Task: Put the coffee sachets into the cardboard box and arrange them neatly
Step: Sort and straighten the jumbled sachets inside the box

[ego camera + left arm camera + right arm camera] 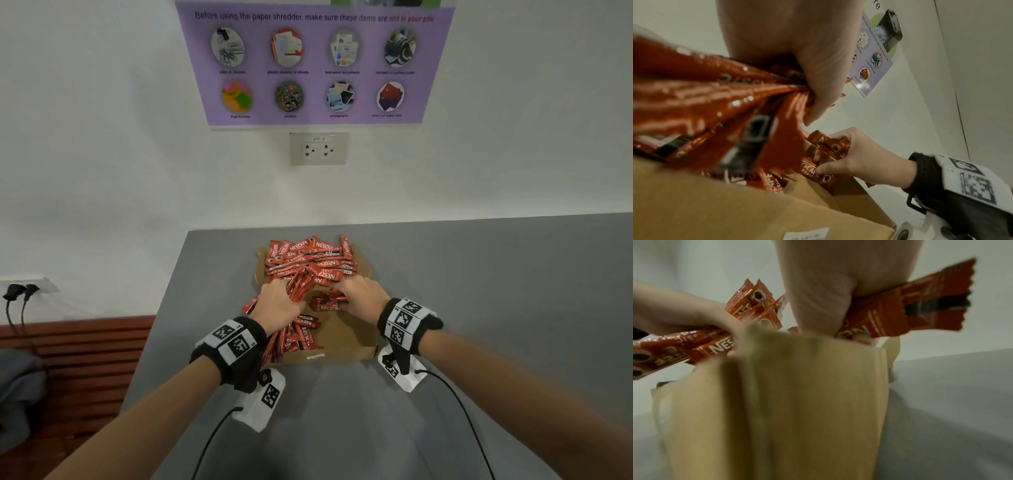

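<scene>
Your grey table (479,291) carries the open cardboard box (346,337), which sits against the near middle of the top, its long axis running away from you toward the wall. A loose heap of red coffee sachets (313,260) covers the far end of the box and spills over its rim; these sticks lie at all angles, many with their long axes crosswise.

Your left hand (281,305) is clenched round a thick bundle of sachets (294,334) over the left side of the box. That bundle fans out from your fist, its sticks running roughly lengthwise, near ends pointing back toward you.

Your right hand (364,296) curls over a smaller bunch (327,303) in the middle of the box. Those sticks lie crosswise, ends toward your left hand.
</scene>
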The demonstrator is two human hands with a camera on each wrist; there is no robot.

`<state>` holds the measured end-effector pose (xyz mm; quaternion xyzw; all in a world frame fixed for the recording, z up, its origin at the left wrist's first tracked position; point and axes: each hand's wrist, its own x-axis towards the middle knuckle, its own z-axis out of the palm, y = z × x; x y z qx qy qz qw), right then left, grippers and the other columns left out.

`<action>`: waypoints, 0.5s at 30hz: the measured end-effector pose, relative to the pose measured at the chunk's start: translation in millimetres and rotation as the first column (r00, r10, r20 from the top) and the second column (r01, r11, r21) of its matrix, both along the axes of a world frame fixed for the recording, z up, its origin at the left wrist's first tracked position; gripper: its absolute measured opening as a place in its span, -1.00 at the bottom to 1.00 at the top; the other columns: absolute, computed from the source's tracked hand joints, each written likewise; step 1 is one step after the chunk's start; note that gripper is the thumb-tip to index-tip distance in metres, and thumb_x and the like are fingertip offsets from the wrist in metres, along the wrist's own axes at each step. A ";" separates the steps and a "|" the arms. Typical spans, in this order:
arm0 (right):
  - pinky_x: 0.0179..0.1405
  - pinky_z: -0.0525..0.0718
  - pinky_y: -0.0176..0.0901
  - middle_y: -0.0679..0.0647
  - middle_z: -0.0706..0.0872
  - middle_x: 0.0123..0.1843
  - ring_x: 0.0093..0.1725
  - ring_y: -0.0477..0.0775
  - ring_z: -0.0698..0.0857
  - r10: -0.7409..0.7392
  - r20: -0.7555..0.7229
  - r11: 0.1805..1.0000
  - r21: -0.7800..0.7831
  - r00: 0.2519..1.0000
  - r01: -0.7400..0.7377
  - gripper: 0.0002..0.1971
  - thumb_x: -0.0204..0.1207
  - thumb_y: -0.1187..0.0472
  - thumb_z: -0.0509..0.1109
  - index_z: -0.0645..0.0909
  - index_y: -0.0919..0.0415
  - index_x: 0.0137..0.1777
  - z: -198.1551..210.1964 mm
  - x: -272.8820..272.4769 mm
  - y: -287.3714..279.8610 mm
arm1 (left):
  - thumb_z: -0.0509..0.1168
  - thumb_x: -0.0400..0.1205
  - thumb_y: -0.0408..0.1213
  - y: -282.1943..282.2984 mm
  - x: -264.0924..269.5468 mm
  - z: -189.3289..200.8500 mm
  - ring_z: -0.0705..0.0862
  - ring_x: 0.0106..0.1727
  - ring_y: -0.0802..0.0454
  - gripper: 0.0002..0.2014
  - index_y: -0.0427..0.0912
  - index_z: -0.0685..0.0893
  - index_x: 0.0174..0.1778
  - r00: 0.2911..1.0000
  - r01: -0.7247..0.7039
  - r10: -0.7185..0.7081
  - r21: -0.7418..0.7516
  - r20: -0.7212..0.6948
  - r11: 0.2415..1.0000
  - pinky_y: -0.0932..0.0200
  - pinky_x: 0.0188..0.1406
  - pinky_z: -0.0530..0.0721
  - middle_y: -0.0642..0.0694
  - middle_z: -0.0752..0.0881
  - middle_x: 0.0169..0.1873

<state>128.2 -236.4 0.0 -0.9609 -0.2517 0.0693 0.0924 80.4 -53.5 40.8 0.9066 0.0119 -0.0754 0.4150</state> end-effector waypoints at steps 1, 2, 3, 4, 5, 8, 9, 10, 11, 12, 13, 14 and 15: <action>-0.01 0.69 0.11 0.09 0.74 0.04 0.04 0.19 0.71 0.004 0.009 1.000 0.005 1.000 -0.004 -0.83 0.52 0.19 0.38 0.66 0.14 0.08 -0.5 0.0 -0.5 | 0.39 0.52 -0.39 0.1 -0.1 0.2 0.66 -0.32 0.04 -0.83 -0.10 0.55 -0.32 1.000 -0.003 0.003 -0.004 -0.003 1.000 0.30 -0.37 0.59 -0.03 0.68 -0.35; -0.01 0.69 0.11 0.10 0.74 0.06 0.05 0.20 0.71 0.008 0.021 1.000 0.006 1.000 -0.008 -0.83 0.52 0.22 0.37 0.66 0.15 0.09 -0.6 -0.3 -0.4 | 0.39 0.52 -0.39 -0.2 -0.3 0.4 0.66 -0.31 0.02 -0.82 -0.10 0.55 -0.32 1.000 -0.004 0.004 -0.007 -0.006 1.000 0.28 -0.36 0.59 -0.03 0.68 -0.35; -0.01 0.69 0.12 0.11 0.73 0.07 0.06 0.22 0.70 0.010 0.032 1.000 0.001 0.999 -0.010 -0.82 0.52 0.24 0.36 0.65 0.15 0.11 -0.8 -0.6 -0.2 | 0.39 0.52 -0.38 -1.0 -0.4 0.4 0.67 -0.29 -0.01 -0.86 -0.14 0.57 -0.30 1.000 -0.002 0.002 -0.013 -0.009 1.000 0.25 -0.33 0.61 -0.05 0.68 -0.33; 0.00 0.69 0.12 0.12 0.73 0.09 0.07 0.23 0.70 0.012 0.045 1.000 0.000 0.999 -0.012 -0.80 0.52 0.26 0.35 0.64 0.16 0.13 -0.9 -0.8 -0.1 | 0.39 0.53 -0.38 -1.8 -0.5 0.8 0.68 -0.26 -0.03 -0.90 -0.18 0.59 -0.25 1.000 0.000 0.000 -0.017 -0.013 1.000 0.24 -0.31 0.62 -0.07 0.69 -0.31; 0.01 0.68 0.11 0.13 0.73 0.10 0.08 0.23 0.70 0.011 0.050 1.000 0.000 0.999 -0.011 -0.80 0.53 0.27 0.34 0.63 0.17 0.13 -0.4 -1.2 0.2 | 0.39 0.53 -0.37 -2.5 -0.4 0.4 0.68 -0.25 -0.03 -0.93 -0.22 0.61 -0.20 1.000 0.001 -0.001 -0.022 -0.013 1.000 0.25 -0.31 0.61 -0.07 0.69 -0.30; 0.00 0.68 0.11 0.13 0.72 0.10 0.07 0.22 0.69 0.021 0.053 1.000 0.011 0.998 -0.022 -0.82 0.54 0.25 0.34 0.63 0.20 0.12 0.3 -2.4 0.9 | 0.38 0.53 -0.39 -3.1 -0.6 -0.4 0.69 -0.24 -0.06 -0.94 -0.24 0.63 -0.15 1.000 0.013 -0.013 -0.034 -0.006 0.999 0.30 -0.34 0.60 -0.06 0.68 -0.32; 0.00 0.68 0.11 0.13 0.73 0.09 0.06 0.21 0.70 0.022 0.049 0.999 0.022 0.999 -0.023 -0.82 0.53 0.22 0.36 0.63 0.20 0.11 0.8 -3.1 1.0 | 0.38 0.53 -0.39 -3.0 -0.9 -0.3 0.71 -0.21 -0.10 -0.94 -0.26 0.64 -0.14 1.000 0.017 -0.017 -0.032 0.000 0.999 0.28 -0.33 0.61 -0.07 0.69 -0.31; -0.01 0.69 0.11 0.11 0.73 0.08 0.05 0.20 0.70 0.022 0.043 0.999 0.038 0.999 -0.023 -0.80 0.53 0.18 0.37 0.64 0.19 0.11 0.6 -3.3 1.0 | 0.38 0.53 -0.39 -2.8 -1.3 0.1 0.73 -0.19 -0.12 -0.94 -0.27 0.64 -0.13 1.000 0.021 -0.021 -0.032 0.005 0.999 0.27 -0.31 0.62 -0.09 0.70 -0.29; -0.02 0.70 0.11 0.10 0.74 0.06 0.04 0.19 0.71 0.018 0.034 0.998 0.052 0.999 -0.019 -0.79 0.52 0.14 0.37 0.64 0.18 0.10 0.7 -3.8 1.2 | 0.38 0.53 -0.39 -2.5 -1.4 -0.2 0.73 -0.19 -0.11 -0.94 -0.26 0.64 -0.12 1.000 0.021 -0.021 -0.034 0.007 0.999 0.28 -0.30 0.62 -0.10 0.71 -0.28; -0.04 0.71 0.11 0.09 0.75 0.03 0.01 0.17 0.72 0.007 0.023 0.997 0.075 1.000 -0.009 -0.80 0.50 0.14 0.38 0.64 0.18 0.08 0.2 -3.4 1.2 | 0.38 0.54 -0.38 -2.1 -1.6 -0.4 0.72 -0.20 -0.07 -0.94 -0.24 0.64 -0.12 1.000 0.016 -0.016 -0.041 0.008 0.999 0.30 -0.30 0.61 -0.09 0.71 -0.27; -0.06 0.71 0.10 0.09 0.75 -0.01 -0.03 0.16 0.72 -0.012 -0.003 0.994 0.111 1.000 0.012 -0.81 0.48 0.17 0.38 0.63 0.20 0.05 2.1 -3.8 1.7 | 0.38 0.55 -0.36 -1.4 -1.1 -1.4 0.70 -0.23 0.01 -0.95 -0.21 0.63 -0.14 1.000 0.005 -0.004 -0.049 0.016 0.999 0.32 -0.31 0.59 -0.06 0.70 -0.27; -0.08 0.72 0.06 0.10 0.74 -0.04 -0.07 0.13 0.73 -0.029 -0.040 0.983 0.179 0.999 0.035 -0.81 0.46 0.21 0.39 0.61 0.23 0.04 4.3 -4.4 2.4 | 0.39 0.55 -0.34 -0.5 -0.4 -2.3 0.67 -0.26 0.08 -0.95 -0.17 0.63 -0.15 0.999 -0.013 0.015 -0.055 0.038 0.998 0.36 -0.31 0.59 -0.02 0.69 -0.28; -0.10 0.72 -0.02 0.11 0.74 -0.07 -0.11 0.09 0.72 -0.042 -0.094 0.962 0.265 0.995 0.065 -0.78 0.45 0.26 0.40 0.57 0.26 0.07 7.4 -6.1 3.8 | 0.39 0.55 -0.31 0.4 0.4 -3.3 0.65 -0.28 0.14 -0.94 -0.13 0.62 -0.17 0.997 -0.033 0.037 -0.064 0.066 0.997 0.34 -0.28 0.59 0.02 0.68 -0.30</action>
